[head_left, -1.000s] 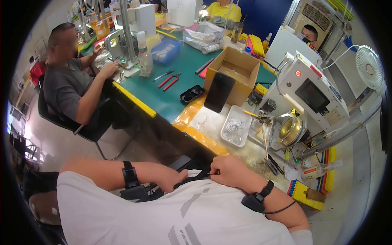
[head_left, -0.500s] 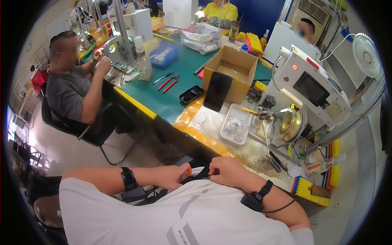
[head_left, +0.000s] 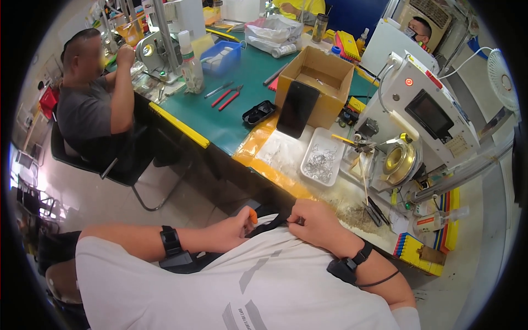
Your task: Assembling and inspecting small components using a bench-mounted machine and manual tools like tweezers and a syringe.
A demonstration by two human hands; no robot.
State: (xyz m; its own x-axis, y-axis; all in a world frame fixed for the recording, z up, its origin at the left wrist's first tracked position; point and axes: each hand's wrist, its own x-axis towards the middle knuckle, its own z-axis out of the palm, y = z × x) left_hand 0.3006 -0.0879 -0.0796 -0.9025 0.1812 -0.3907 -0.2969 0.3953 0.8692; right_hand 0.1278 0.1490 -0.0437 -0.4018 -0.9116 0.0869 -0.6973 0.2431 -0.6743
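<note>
At my waist, a black strap (head_left: 269, 224) runs between my two hands, along the hem of a white shirt (head_left: 242, 269). My left hand (head_left: 234, 230) is closed beside the strap's left end, an orange finger cover (head_left: 253, 215) on one raised digit. What lies inside its curled fingers is hidden. My right hand (head_left: 313, 221) pinches the strap's other end close to the hem; the exact grip is partly covered by its own knuckles. Each wrist wears a black band with a small box. Just beyond my hands is the bench edge.
Ahead on the bench stand a white tray of small clear pieces (head_left: 320, 156), a phone (head_left: 297, 110), a cardboard box (head_left: 335, 77) and red-handled pliers (head_left: 226, 98). A white machine (head_left: 410, 104) with a brass-coloured spool is at right. A seated co-worker (head_left: 91, 99) is at left.
My hands have moved slightly apart, and the orange-covered digit now points more upward. The view has shifted a little. The co-worker at left has raised a hand nearer the head.
</note>
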